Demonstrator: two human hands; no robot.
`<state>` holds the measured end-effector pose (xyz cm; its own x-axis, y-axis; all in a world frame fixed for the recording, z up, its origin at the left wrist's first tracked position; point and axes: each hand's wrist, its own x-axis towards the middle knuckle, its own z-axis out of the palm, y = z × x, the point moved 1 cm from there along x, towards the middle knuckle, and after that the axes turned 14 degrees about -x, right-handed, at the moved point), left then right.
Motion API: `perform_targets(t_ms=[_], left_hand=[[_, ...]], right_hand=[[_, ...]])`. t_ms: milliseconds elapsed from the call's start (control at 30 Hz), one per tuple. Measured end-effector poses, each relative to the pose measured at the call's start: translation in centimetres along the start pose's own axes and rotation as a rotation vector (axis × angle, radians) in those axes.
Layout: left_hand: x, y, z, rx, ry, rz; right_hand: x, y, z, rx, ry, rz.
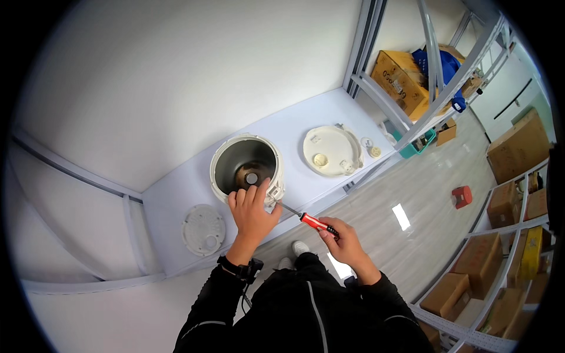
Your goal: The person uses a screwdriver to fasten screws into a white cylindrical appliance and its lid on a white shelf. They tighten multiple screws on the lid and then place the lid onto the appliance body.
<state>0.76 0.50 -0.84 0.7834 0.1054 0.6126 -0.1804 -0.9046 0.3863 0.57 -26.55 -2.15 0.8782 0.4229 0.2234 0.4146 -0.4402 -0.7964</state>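
A rice cooker body (219, 170), lidless, stands on the white table with its dark metal inside and central round sensor in view. My left hand (252, 209) grips its near rim, fingers hooked over the edge and thumb outside by the latch or hinge part. In my right hand (344, 238) is a red and black screwdriver (312, 220), held by its handle's end. Its shaft points up and left to the rim's near right side, close to my left thumb. Whether the tip sits in a screw is too small to tell.
A white round lid (331, 154) with a small cap lies to the right on the table (294, 126). Two small round parts (375, 152) sit beside it. A perforated disc (203, 230) lies at left. Shelves with cardboard boxes (479, 265) and a red object (462, 196) are on the right.
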Motion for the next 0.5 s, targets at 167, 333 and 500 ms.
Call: perform_targets(t_ms=[167, 333, 500], left_hand=[[0.3, 0.5, -1.7, -0.084, -0.112, -0.019], [0.1, 0.2, -1.9, -0.076, -0.149, -0.016], [-0.1, 0.2, -1.5, -0.058, -0.143, -0.017]], right_hand=[[-0.3, -1.1, -0.1, -0.078, 0.052, -0.009], [-1.0, -2.9, 0.5, -0.106, 0.061, 0.031], [-1.6, -2.7, 1.0, -0.087, 0.126, 0.066]])
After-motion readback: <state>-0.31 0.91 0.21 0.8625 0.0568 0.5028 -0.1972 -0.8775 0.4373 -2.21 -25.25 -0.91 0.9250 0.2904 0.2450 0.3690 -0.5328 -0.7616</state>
